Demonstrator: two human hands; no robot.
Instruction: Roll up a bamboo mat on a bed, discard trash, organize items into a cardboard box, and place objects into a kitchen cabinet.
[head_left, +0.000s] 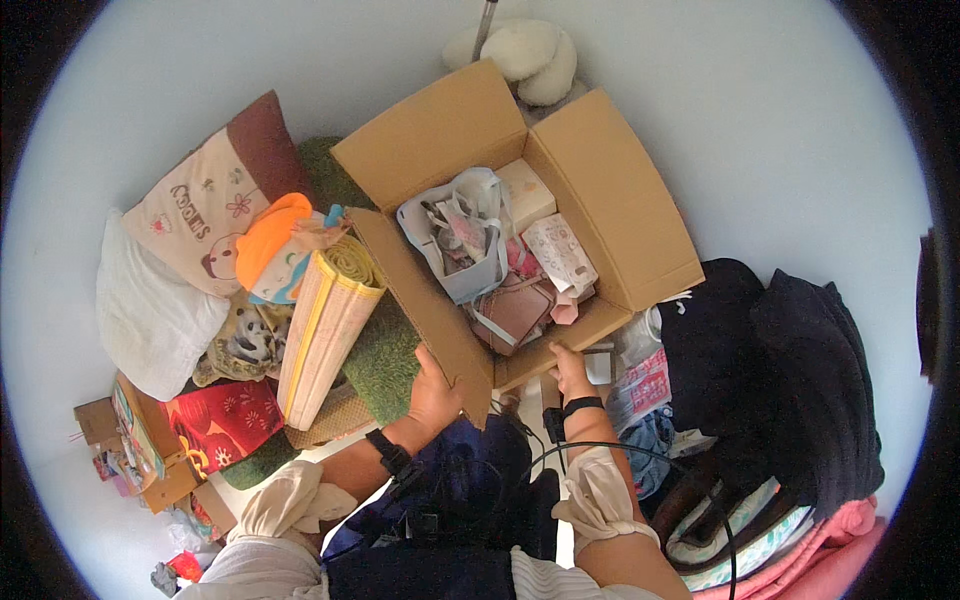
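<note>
Between my two hands is a large cardboard box (615, 202) with its flaps spread open. My left hand (437, 390) grips the near left side by the flap, thumb up. On the near right edge, my right hand (572, 371) holds the wall, its other fingers hidden below. Inside lie a pale handled basket (469, 281) of small items, a dusty-pink bag (510, 307), a patterned white box (559, 251) and a cream box (525, 196). A small pink object (564, 309) sits near the front corner. What supports the box underneath is hidden.
To the left are a rolled mat (330, 337), a printed cushion (217, 195), an orange-capped plush (274, 247) and green artificial turf (382, 352). Dark clothing (765, 375) is heaped at right above folded pink bedding (832, 555). A white plush (532, 56) rests behind the box. A black cable (645, 448) crosses my right arm.
</note>
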